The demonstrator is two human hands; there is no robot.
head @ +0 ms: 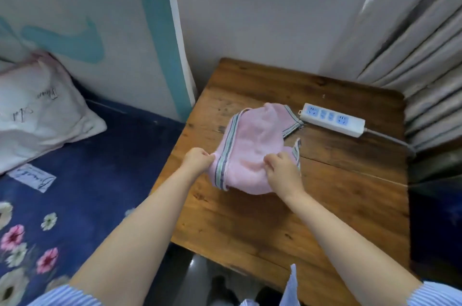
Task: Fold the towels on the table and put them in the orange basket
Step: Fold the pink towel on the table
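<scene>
Nearest the camera, two bare forearms reach out from blue-and-white striped sleeves (435, 293) over the near edge of the brown wooden table (250, 225). The left hand (197, 158) has its fingers curled and pinches the near left edge of the pink terry towel with grey-and-green striped borders (250, 153), just beside one striped band. The right hand (281, 168) grips the same towel a little to the right, its fingers bunched on the pink cloth next to a short striped corner that sticks up beside the knuckles.

Between and beyond the two grips the towel lies rumpled on the tabletop, partly doubled over itself, one striped border running away from the left hand and another showing at the far right corner. It is not yet a neat fold: by my reading the person is only gathering or straightening edges, so the first fold is barely begun.

Just past the towel's far right corner lies a white power strip with blue sockets (332, 121), its cable trailing off to the right.

No orange basket shows in this view, and no other towel is visible on the table. Folding this one and placing it in the basket both remain.
</scene>
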